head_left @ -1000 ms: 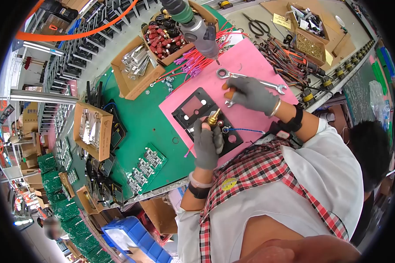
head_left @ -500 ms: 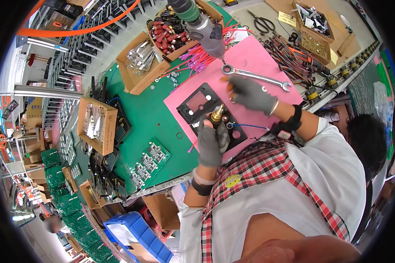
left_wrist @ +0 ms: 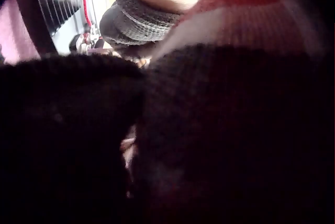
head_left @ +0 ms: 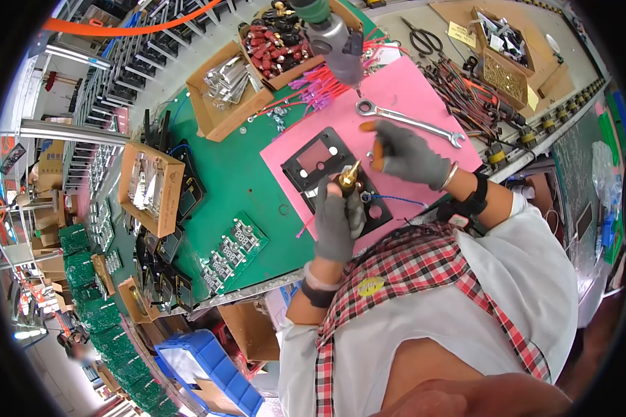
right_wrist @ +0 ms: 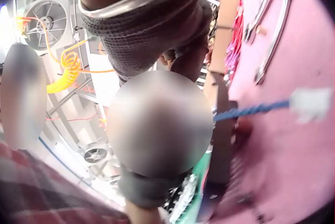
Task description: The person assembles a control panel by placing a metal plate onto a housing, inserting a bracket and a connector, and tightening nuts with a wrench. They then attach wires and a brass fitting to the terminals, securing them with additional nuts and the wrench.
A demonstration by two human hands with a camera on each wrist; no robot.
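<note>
In the head view my gloved left hand (head_left: 334, 226) grips a fitting with a brass conical tip (head_left: 351, 174) and dark base, held over a black panel (head_left: 297, 164). The tip points up, away from the palm. My right hand (head_left: 412, 158), gloved with bare orange-tinted fingertips, hovers just right of the brass tip, thumb and index finger apart and nothing between them. A combination wrench (head_left: 410, 124) lies beyond it; the right wrist view shows a second wrench (right_wrist: 275, 36) alongside. Dark glove fabric (left_wrist: 209, 130) fills most of the left wrist view.
A power screwdriver (head_left: 341, 52) hangs above the pink mat (head_left: 396, 83). Boxes of red and black parts (head_left: 275, 52) and metal pieces (head_left: 229, 82) stand behind. Circuit boards (head_left: 233, 254) lie left, cable bundles (head_left: 462, 97) right. A blue twisted wire (head_left: 396, 199) crosses the panel.
My right thumb and index finger have spread apart beside the brass tip. The left hand still holds the fitting over the panel. The head view has shifted slightly.
</note>
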